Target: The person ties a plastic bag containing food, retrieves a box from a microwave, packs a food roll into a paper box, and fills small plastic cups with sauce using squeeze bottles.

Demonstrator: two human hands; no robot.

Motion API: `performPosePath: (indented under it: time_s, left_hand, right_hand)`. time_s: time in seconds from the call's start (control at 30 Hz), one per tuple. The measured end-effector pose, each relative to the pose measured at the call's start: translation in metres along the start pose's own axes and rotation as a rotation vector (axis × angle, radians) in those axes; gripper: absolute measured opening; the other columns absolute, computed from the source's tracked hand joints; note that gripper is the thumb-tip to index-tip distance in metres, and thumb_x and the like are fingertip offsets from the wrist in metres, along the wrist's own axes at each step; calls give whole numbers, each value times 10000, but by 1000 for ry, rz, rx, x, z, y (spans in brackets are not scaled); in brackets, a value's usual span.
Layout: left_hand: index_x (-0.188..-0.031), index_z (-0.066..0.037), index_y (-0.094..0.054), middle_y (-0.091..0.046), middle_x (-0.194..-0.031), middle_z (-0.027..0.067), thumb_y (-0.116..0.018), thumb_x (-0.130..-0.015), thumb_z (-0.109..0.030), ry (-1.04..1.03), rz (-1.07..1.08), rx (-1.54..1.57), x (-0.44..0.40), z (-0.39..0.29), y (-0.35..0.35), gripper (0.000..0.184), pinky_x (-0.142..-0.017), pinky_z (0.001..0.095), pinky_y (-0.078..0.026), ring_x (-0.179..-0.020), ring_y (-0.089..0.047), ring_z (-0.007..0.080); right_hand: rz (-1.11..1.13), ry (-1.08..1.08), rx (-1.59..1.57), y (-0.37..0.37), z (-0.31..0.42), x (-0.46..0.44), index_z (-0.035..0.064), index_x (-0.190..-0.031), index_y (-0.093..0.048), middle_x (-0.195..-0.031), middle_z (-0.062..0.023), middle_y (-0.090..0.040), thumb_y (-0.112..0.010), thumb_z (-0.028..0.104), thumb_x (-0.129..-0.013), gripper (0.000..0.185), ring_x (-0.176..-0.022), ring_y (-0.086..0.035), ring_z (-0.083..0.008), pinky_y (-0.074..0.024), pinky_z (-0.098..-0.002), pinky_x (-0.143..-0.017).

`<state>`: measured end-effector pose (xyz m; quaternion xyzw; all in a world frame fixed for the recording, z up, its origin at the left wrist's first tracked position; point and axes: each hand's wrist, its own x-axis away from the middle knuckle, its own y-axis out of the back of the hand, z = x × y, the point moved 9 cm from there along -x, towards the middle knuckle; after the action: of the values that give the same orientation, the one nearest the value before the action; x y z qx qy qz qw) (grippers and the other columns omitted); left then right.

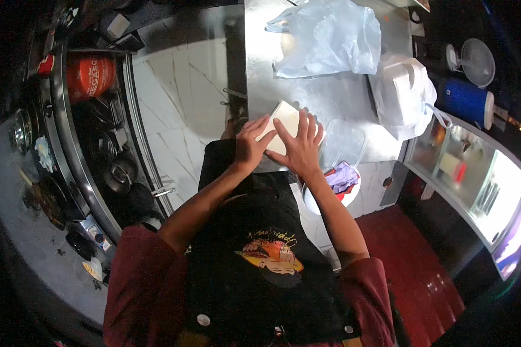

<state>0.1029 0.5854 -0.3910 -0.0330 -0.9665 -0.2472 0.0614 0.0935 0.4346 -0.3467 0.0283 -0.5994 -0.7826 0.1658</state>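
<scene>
A small pale block or stack with flat white faces (287,117) lies at the near edge of the steel table, turned at an angle. My left hand (250,143) rests against its left side, fingers pointing up and close together, thumb toward the middle. On the right side, my right hand (299,143) lies over it with the fingers spread and the thumb near its lower edge. Both hands touch the block, and the palms hide part of it. Whether it is one piece or several layers cannot be told.
On the steel table (336,95) are a translucent plastic bag (336,40), a white tied bag (402,92) and a clear container (342,144). Below its edge stands a white bin (314,199) holding purple cloth or wrapping (342,177). A stove counter (29,231) is at left.
</scene>
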Motion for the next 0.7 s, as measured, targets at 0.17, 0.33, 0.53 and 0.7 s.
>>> performPosePath:
  time_s: [0.17, 0.33, 0.53, 0.7]
  left_hand:
    - [-1297, 68, -707, -734, -1284, 219, -784, -939, -184, 4, -24, 36, 4, -1, -4, 444, -1026, 450, -527, -1197, -678, 395]
    - [-1395, 72, -629, -690, -1352, 248, -707, -1000, -168, 13, 63, -54, 6, -5, -14, 469, -1089, 469, -484, -1277, -627, 422]
    - [-1598, 104, -322, -383, -1625, 336, -582, -1067, -148, -135, 208, -268, 6, -35, -45, 643, -1220, 488, -356, -1488, -411, 472]
    - [-1584, 198, -182, -213, -1652, 423, -658, -1038, -373, -141, 313, -426, 10, -43, -65, 922, -1272, 519, -251, -1543, -263, 536]
  right_hand:
    - [-207, -71, -174, -5, -20, 18, 148, -1589, -457, -1620, -296, -353, -795, 441, -887, 832, -1495, -370, -475, -257, -657, -1198]
    - [-595, -698, -555, 0, -56, 92, 47, -1533, -472, -1561, -269, -421, -770, 127, -947, 662, -1429, -462, -387, -379, -497, -1176]
    - [-791, -961, -1383, -76, -83, 141, -63, -1290, -688, -1131, -100, -738, -739, 71, -1007, 318, -1037, -704, -164, -557, -284, -950]
    - [-897, -811, -1064, -37, -72, 144, -56, -1253, -729, -1148, -159, -755, -714, 73, -1009, 276, -1048, -728, -222, -561, -303, -929]
